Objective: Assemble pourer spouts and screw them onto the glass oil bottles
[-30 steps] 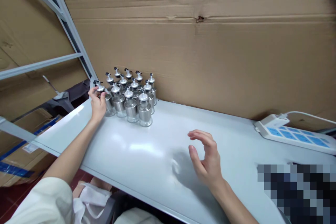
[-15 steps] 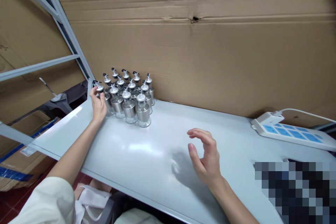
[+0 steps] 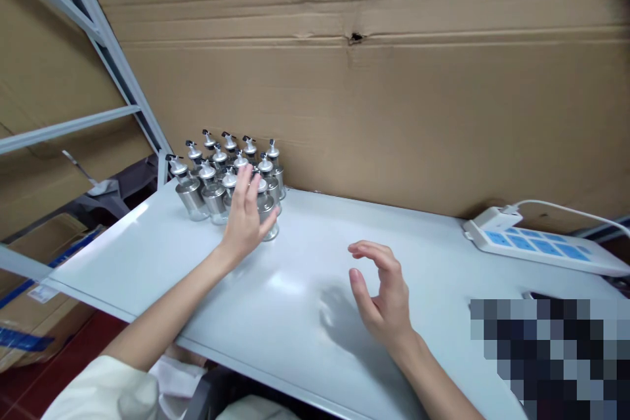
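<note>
Several glass oil bottles with steel sleeves, silver caps and pour spouts stand upright in tight rows at the back left of the table; the front left bottle [image 3: 189, 193] shows whole. My left hand [image 3: 243, 216] is in front of the front row's right end, fingers stretched up and thumb apart. It partly covers the front right bottle [image 3: 268, 207] and its neighbour; whether it touches them I cannot tell. Over the middle of the table hovers my right hand [image 3: 384, 295], fingers curved, thumb apart, nothing between them.
A white power strip [image 3: 536, 243] with a plugged-in charger and cable lies at the back right. Cardboard [image 3: 374, 125] walls the back. A grey metal frame [image 3: 123, 79] rises at the left. A blurred-out patch [image 3: 561, 354] covers the front right corner.
My left hand has let go of the front left bottle and moved right along the front row to its right end. My right hand keeps its place and shape. The view has shifted slightly.
</note>
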